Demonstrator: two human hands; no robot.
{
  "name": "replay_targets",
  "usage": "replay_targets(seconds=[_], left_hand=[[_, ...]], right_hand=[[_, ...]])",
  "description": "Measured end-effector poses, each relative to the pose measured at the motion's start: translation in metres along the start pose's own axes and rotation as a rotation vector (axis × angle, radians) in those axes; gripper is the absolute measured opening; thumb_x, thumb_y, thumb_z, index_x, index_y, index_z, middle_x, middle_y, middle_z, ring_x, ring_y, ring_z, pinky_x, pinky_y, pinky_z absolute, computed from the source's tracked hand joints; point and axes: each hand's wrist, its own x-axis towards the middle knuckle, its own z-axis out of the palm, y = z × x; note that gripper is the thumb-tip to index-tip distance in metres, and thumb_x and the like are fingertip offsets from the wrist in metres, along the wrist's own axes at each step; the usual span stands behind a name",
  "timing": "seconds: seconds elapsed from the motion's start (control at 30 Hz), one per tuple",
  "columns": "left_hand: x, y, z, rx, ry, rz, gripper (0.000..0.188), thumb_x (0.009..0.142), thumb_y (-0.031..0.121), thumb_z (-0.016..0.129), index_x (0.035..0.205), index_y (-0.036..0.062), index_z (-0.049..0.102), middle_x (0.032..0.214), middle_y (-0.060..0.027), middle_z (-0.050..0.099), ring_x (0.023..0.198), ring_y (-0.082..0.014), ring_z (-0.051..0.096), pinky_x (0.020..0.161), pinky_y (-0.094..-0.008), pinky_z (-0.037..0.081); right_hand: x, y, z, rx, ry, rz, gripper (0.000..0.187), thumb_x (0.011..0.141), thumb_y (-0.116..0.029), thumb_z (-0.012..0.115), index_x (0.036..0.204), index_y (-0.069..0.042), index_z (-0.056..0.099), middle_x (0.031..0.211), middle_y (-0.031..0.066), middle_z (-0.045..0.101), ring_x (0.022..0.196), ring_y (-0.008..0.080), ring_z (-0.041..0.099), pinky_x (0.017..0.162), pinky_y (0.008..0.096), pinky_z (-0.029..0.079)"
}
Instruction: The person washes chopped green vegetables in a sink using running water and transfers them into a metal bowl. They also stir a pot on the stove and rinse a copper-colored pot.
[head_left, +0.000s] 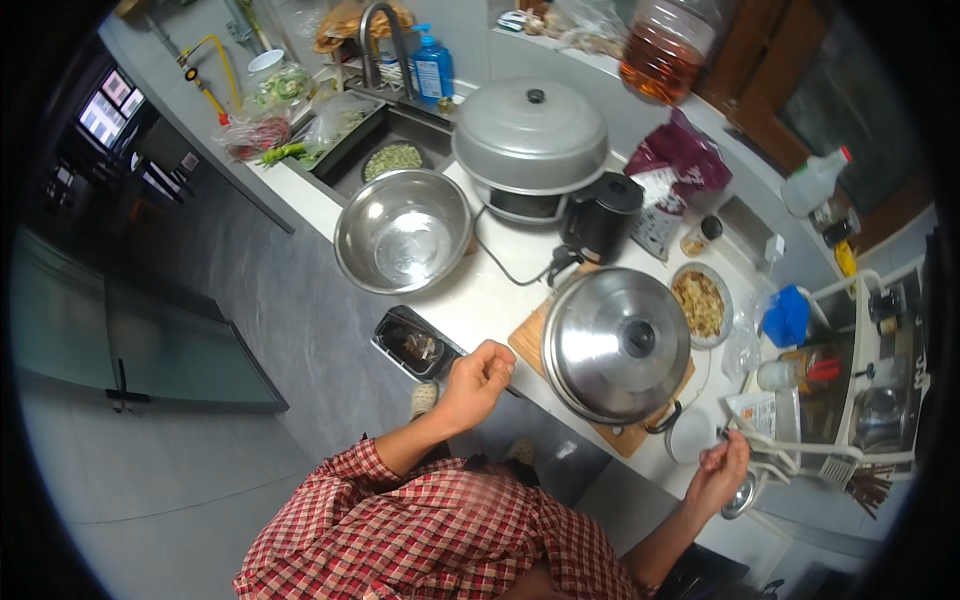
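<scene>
My left hand [478, 385] is in the air at the counter's front edge, left of the wooden cutting board [528, 335]. Its fingers are curled in and hide whatever may be inside. A large steel pot with a domed lid [600, 345] and black knob stands on the board. To the right, my right hand [718, 475] has its fingers bent together beside a small white round dish [692, 435]. Something small and dark shows at those fingertips; I cannot tell whether it belongs to the dish.
A steel basin [385, 245] stands beside the sink [350, 150]. Behind are a grey lidded cooker [530, 140] and a black kettle [597, 225]. A plate of chopped food [702, 305] lies right of the pot. A white rack [850, 400] lines the right; a bin [412, 340] is below the counter.
</scene>
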Motion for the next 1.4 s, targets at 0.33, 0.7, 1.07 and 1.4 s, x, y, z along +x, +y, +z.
replay_targets(seconds=[0.33,0.7,1.07,1.4], left_hand=[[0.043,0.032,-0.156,0.092,-0.041,0.323,0.01,0.082,0.003,0.055,0.092,0.0012,0.055,0.063,-0.0031,0.051,0.055,-0.0082,0.047,0.051,-0.0233,0.04],[0.088,-0.023,-0.321,-0.057,0.27,0.159,0.004,0.085,0.003,0.054,0.087,-0.0003,0.055,0.063,0.0039,0.049,0.056,-0.0023,0.042,0.049,-0.0184,0.035],[0.081,-0.014,-0.303,0.037,0.124,0.11,0.006,0.083,0.002,0.056,0.088,-0.0004,0.055,0.063,0.0019,0.05,0.057,-0.0034,0.043,0.05,-0.019,0.037],[0.158,-0.04,-0.397,0.495,0.514,0.159,0.008,0.083,0.008,0.055,0.088,0.0029,0.057,0.062,-0.0067,0.054,0.057,-0.0106,0.05,0.054,-0.0265,0.042]], right_hand=[[-0.093,0.017,0.123,0.021,0.061,-0.122,0.025,0.093,-0.024,0.045,0.093,-0.001,0.053,0.054,-0.0012,0.042,0.043,0.0056,0.034,0.042,0.0189,0.029],[-0.167,0.043,0.257,-0.096,-0.042,-0.112,0.029,0.095,-0.026,0.043,0.092,-0.001,0.056,0.056,0.0017,0.046,0.044,0.0078,0.039,0.043,0.0192,0.029],[-0.175,0.065,0.277,-0.156,-0.013,-0.03,0.027,0.093,-0.025,0.047,0.089,0.0,0.054,0.051,0.0013,0.043,0.044,0.0073,0.038,0.043,0.0191,0.028],[-0.178,0.096,0.265,0.012,0.103,0.027,0.023,0.092,-0.023,0.048,0.089,-0.001,0.054,0.053,0.0006,0.044,0.044,0.007,0.037,0.043,0.0191,0.028]])
